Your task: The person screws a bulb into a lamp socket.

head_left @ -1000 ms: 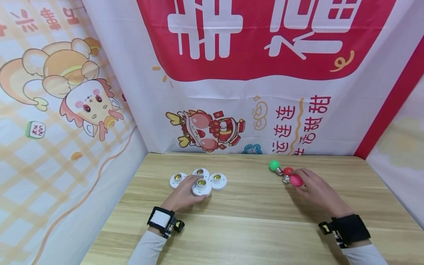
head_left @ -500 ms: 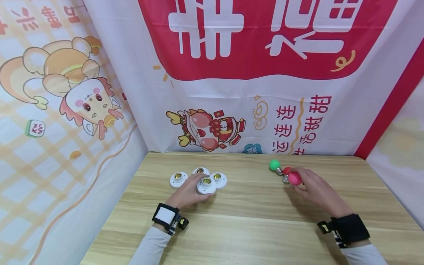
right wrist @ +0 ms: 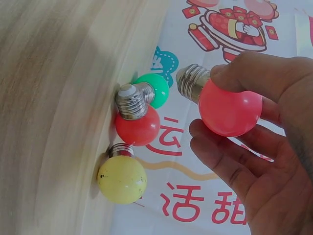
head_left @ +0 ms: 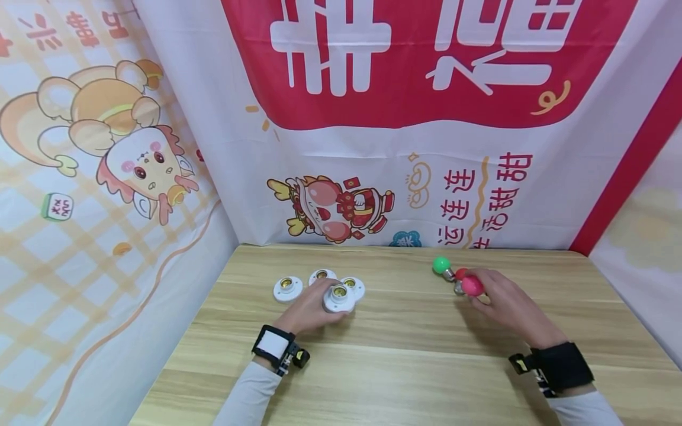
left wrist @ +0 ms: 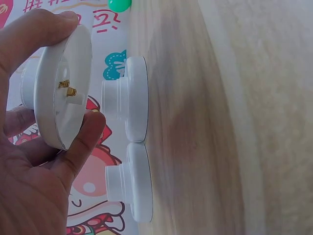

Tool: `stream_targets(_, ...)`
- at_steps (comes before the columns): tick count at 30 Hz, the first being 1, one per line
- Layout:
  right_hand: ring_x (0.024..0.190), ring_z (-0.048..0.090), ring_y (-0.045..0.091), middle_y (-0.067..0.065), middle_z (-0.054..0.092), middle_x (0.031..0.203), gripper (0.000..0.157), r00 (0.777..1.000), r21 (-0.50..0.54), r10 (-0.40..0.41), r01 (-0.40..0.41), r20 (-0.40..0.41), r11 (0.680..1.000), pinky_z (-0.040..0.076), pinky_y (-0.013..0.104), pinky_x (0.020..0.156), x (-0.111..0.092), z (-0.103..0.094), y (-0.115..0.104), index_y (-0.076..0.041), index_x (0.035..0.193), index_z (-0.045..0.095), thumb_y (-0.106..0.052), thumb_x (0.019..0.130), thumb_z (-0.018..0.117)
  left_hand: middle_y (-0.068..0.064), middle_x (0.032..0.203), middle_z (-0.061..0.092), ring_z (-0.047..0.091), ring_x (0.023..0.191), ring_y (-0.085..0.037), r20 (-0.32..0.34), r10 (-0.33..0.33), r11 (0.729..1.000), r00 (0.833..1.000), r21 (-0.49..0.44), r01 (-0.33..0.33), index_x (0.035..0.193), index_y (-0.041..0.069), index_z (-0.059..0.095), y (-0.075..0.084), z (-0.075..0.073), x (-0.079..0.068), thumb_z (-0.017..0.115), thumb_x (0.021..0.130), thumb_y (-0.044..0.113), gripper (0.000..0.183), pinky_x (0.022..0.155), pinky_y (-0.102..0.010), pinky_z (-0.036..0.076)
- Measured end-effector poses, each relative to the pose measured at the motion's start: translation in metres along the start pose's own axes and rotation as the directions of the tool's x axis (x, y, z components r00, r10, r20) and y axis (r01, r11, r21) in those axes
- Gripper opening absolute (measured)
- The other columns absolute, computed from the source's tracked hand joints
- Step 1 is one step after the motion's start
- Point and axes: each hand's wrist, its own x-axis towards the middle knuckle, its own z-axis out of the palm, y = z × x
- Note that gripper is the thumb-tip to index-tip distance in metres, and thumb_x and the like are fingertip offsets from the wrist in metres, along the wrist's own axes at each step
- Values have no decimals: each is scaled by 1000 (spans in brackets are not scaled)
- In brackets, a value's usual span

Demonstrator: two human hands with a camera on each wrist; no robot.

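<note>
My left hand (head_left: 309, 309) grips a white round lamp socket (head_left: 338, 303) by the edge of its base, its brass-coloured opening facing up. In the left wrist view the held socket's hollow underside (left wrist: 68, 107) shows two small brass screws, and it is raised off the table. My right hand (head_left: 506, 305) holds a pinkish-red bulb (right wrist: 230, 110) between thumb and fingers, its silver screw base pointing away from the palm. Beside it lie a green bulb (right wrist: 155, 90), a red bulb (right wrist: 138, 127) and a yellow bulb (right wrist: 122, 180); my right hand hides the yellow one in the head view.
Three more white sockets stand on the wooden table (head_left: 394, 355): a left one (head_left: 279, 293), a back one (head_left: 313, 276) and a right one (head_left: 360, 291), partly behind the held socket. A printed cloth (head_left: 415, 142) hangs along the table's back edge.
My left hand has carried the held socket to the right, so it now overlaps the right-hand socket in view. The bulb in my right hand has shifted slightly left and up.
</note>
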Motion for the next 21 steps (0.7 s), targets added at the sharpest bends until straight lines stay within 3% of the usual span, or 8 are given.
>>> stream_targets(10, 100, 60, 32, 22, 62, 113, 59, 996, -17, -81, 80, -42, 997, 56, 49, 80, 3, -2, -5, 3, 123, 56, -14, 73, 80, -7, 135, 54, 48, 122, -20, 4, 48, 999, 999, -4, -48, 137, 8, 49, 1, 10, 7, 78, 73, 49, 81, 103, -43, 43)
stream_targets(21, 102, 60, 29, 19, 62, 115, 56, 998, -9, -58, 58, -7, 998, 56, 48, 82, 6, -3, -13, -3, 124, 57, -18, 75, 81, -5, 135, 53, 47, 122, -20, 35, 38, 999, 999, -29, -37, 138, 10, 48, 8, 14, 13, 77, 74, 51, 81, 104, -42, 43)
